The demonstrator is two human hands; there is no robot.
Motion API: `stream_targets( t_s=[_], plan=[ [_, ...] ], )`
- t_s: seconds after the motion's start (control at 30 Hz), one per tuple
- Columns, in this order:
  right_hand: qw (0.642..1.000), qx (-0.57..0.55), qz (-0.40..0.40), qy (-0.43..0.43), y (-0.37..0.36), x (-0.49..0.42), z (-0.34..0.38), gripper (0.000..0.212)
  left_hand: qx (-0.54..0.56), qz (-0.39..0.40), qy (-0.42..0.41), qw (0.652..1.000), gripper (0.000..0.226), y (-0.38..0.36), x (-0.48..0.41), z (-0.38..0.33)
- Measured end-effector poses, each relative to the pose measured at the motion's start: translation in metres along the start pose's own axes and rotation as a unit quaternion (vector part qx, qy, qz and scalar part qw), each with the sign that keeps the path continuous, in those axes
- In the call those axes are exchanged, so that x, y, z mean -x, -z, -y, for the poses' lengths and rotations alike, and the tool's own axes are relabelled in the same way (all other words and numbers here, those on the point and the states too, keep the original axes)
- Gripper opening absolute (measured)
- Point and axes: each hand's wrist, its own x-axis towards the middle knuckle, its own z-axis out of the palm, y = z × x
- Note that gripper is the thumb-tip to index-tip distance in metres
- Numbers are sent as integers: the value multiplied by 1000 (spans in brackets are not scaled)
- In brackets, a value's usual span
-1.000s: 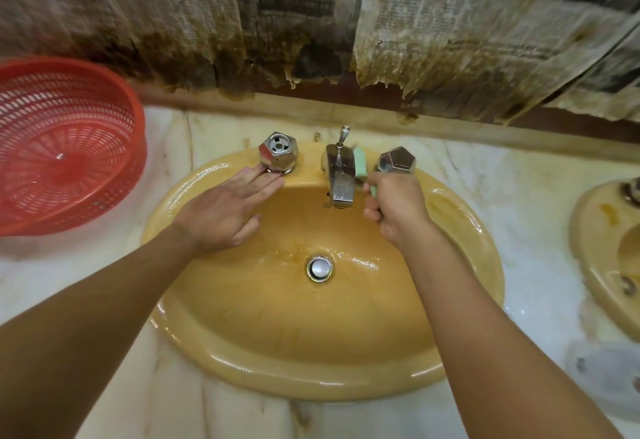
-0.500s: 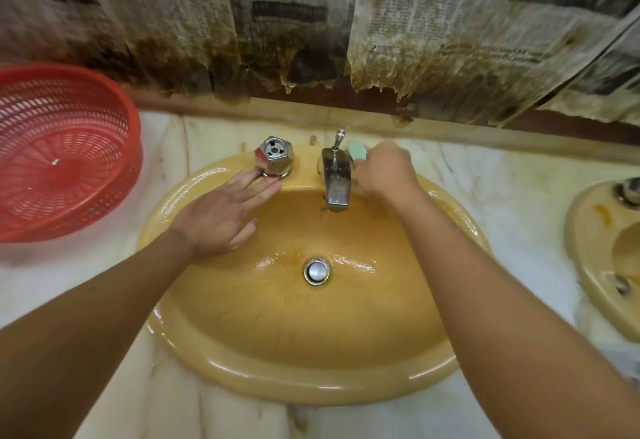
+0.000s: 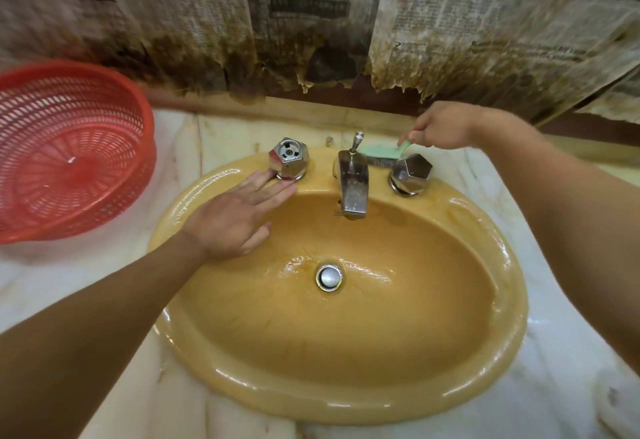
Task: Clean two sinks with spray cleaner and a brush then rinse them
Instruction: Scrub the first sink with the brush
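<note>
Head view, single frame.

Sink (image 3: 346, 400): oval, yellow-orange basin set in a pale marble bench (image 3: 571, 327). The surface is glossy, with a thin film of water around the metal drain (image 3: 329, 277) at the basin's centre.

Fittings on the far rim: a chrome spout (image 3: 353, 189) in the middle with a pull rod (image 3: 356, 138) standing upright behind it. The left knob (image 3: 289, 158) has its cap open at the top. The right knob (image 3: 412, 173) is faceted and capped.

Left hand (image 3: 235, 220): palm down on the far-left part of the rim, fingers (image 3: 273, 192) straight and spread, holding nothing. The fingertips touch the base of the left knob.

Right hand (image 3: 441, 126): reaches past the right knob towards the wall. Its fingers are curled and pinch the right end of the brush (image 3: 381, 151).

Brush: pale green back, dark bristles facing down. It lies along the far ledge of the sink, behind the spout and the right knob, with its left end just beside the pull rod. Bristles appear to touch the ledge; contact not fully resolvable.

Other items: a red plastic mesh basket (image 3: 69, 161) sits on the bench at left, well apart from the sink. Stained, torn newspaper (image 3: 450, 22) covers the wall beyond the bench. A blurred pale object at the near right corner cannot be identified.
</note>
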Motion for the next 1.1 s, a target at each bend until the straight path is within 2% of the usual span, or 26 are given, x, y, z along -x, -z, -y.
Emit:
stream_targets(
  t_s=[0.3,0.4,0.57,0.7,0.8,0.9,1.1],
  plan=[
    [999,42,-13,-22,-4,11,-41,28,-8,14,7,1000,70,3,-1,-3],
    [998,35,-54,-7,-10,4,-23,29,-14,19,11,1000,70,4,-1,-4],
    [997,-5,-70,31,-15,-22,17,32,-16,22,12,1000,70,4,-2,-5],
    [995,-28,-59,75,-14,-36,49,31,-12,14,10,1000,70,4,-1,-4],
    [994,-56,-15,95,-8,-44,72,28,-8,7,8,1000,69,4,-1,-4],
    [995,-42,10,89,0,-46,75,27,-4,5,10,1000,69,3,-1,-4],
    [997,12,-44,64,-2,-28,48,29,-2,7,4,1000,68,2,0,-3]
  ],
)
